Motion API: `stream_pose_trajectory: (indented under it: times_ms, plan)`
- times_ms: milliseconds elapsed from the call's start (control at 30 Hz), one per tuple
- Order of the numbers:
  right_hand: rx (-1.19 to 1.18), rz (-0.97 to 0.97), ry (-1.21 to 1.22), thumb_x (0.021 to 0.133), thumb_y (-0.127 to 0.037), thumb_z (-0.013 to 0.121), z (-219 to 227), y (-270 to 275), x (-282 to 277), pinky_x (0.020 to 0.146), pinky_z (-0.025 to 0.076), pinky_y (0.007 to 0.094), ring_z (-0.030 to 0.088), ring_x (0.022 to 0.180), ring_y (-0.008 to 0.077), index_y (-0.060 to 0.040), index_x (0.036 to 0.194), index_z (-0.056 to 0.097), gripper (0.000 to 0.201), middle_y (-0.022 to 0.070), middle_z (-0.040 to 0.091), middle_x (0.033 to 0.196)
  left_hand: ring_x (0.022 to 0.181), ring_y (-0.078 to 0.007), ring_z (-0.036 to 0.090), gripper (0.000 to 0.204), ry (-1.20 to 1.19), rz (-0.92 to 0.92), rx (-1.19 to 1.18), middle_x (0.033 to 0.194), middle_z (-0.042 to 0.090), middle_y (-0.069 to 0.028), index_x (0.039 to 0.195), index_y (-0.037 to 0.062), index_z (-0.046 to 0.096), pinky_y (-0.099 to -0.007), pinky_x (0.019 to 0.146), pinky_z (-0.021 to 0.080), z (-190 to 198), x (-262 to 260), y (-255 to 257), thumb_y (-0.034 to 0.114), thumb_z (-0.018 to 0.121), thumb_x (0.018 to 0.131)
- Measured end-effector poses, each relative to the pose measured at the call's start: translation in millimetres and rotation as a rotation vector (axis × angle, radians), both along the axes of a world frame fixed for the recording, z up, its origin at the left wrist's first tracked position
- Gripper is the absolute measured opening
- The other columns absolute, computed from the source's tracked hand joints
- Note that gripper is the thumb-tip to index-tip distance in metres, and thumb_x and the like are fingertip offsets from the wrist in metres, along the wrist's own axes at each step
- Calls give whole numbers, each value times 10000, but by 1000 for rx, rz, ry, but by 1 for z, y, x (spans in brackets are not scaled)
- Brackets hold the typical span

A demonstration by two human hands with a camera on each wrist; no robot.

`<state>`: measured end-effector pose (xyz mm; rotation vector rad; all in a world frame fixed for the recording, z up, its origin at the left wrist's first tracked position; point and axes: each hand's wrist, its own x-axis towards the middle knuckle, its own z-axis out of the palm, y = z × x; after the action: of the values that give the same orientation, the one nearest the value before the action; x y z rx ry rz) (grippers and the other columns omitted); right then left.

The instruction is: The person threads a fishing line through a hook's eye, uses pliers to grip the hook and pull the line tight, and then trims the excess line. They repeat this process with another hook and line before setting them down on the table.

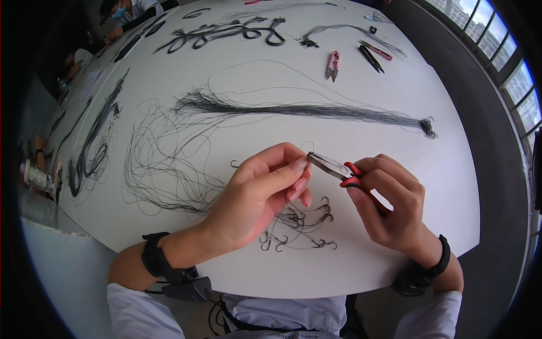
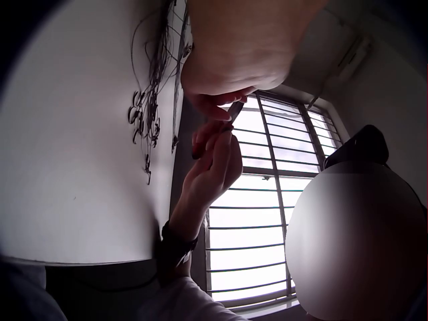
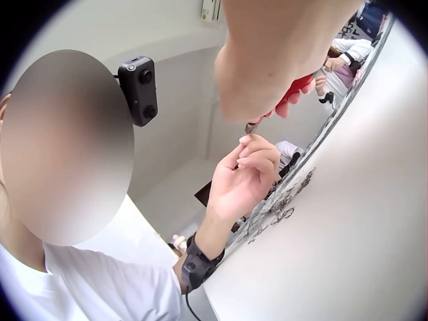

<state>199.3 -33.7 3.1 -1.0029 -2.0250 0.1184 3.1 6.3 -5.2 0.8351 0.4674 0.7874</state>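
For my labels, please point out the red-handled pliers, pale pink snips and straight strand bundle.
Red-handled pliers (image 1: 353, 182): head view, lower grip.
Pale pink snips (image 1: 336, 59): head view, pink handle.
Straight strand bundle (image 1: 316, 111): head view, middle.

Left hand (image 1: 254, 186) pinches, right hand (image 1: 392, 200) grips

The left forearm (image 1: 189, 247) and right forearm (image 1: 430, 248), both bare, reach in over the near edge of the table (image 1: 333, 277), each closer to its own corner, and angle inward. The left palm faces the right hand; thumb tip and index finger press together, the other fingers bent. The right hand shows its back, fingers curled. The two hands stand near each other, apart.
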Motion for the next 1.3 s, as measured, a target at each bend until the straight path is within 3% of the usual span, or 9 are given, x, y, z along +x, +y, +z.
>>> stream_pose_trajectory:
  times_ms: [300,533,633,733,800,1033,1100,1200,1300]
  plan:
    - [26,-49,0,662,37,661,-4,-4,-7,461,392,305,494,534,215,1,686,518,150,114,568,720,711,-104,434,70,229,127,253,784,458,-24,920,44,450,-281,726,410,-1,0,-4,113,440,920]
    - [-28,-46,42,663,28,663,-3,-4,-6,476,398,323,504,550,236,-3,675,510,157,120,568,726,717,-98,439,78,179,110,221,784,457,-23,917,41,453,-282,730,411,-2,2,-4,113,425,926]
    - [-98,-109,22,674,13,652,-2,-1,-3,564,413,338,513,630,255,-3,687,513,141,111,558,753,712,-98,438,103,109,143,156,771,449,-20,901,45,455,-286,728,409,-3,2,-1,128,405,937]
    - [-160,-256,-154,693,-34,639,-12,5,7,737,384,349,493,780,260,-3,719,525,121,83,538,810,692,-101,436,133,82,117,73,761,446,-19,883,49,457,-289,711,405,-3,1,2,148,394,947]
    - [-152,-277,-221,695,-43,639,-17,7,10,755,385,356,494,799,262,-5,720,523,124,89,536,844,659,-106,430,141,-8,-41,-13,754,451,-15,874,51,463,-292,684,402,-4,0,4,153,401,948]
    - [-108,-403,-345,705,-110,679,-11,3,6,812,400,387,488,961,274,-3,750,536,184,131,493,1065,636,-112,436,177,-22,-158,-53,733,455,-14,867,43,481,-295,653,406,-2,0,0,178,407,953]
    - [-92,-346,-193,719,-71,675,-1,2,2,744,433,352,522,909,257,-2,766,558,144,125,539,1003,645,-121,445,186,-13,-209,-48,729,455,-15,866,36,487,-294,660,407,-1,0,-1,185,414,952]
    - [-192,24,200,762,28,610,11,-5,-5,669,436,274,556,723,193,2,831,605,74,82,596,794,663,-136,460,207,13,-278,-69,723,456,-19,864,23,496,-292,669,409,3,1,-4,198,427,950]
    - [-356,147,325,776,9,616,9,-7,-6,670,438,268,557,755,172,-1,858,614,82,79,602,829,675,-136,465,231,28,-297,-88,725,463,-22,906,6,519,-291,664,413,-1,3,-6,216,433,950]
